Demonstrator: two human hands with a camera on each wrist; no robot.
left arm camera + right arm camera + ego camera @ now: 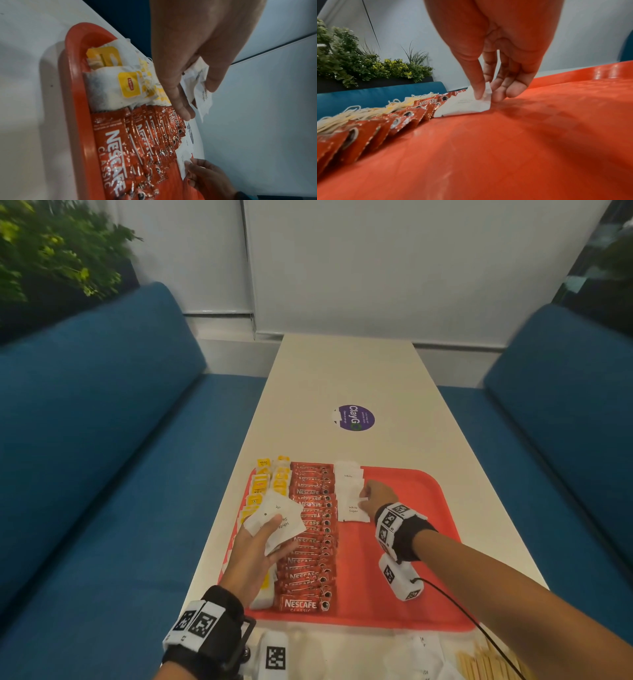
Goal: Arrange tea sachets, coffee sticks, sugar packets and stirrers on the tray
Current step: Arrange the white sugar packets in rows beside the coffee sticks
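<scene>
White table (346, 378) runs away from me between two blue sofas (102, 419), a plant (51, 251) past my left hand. From my head, the red tray (411, 594) lies under both hands: my left hand (253, 556) grips a fan of sugar packets (277, 518) over the coffee sticks (310, 542), tea sachets (263, 484) beyond it, stirrers (486, 662) behind my right wrist.

Left wrist view: my fingers (180, 102) curl round the white packets above the coffee row.

Right wrist view: my right hand (496, 54) pinches one sugar packet (467, 106) lying on the tray, touching the coffee sticks.
</scene>
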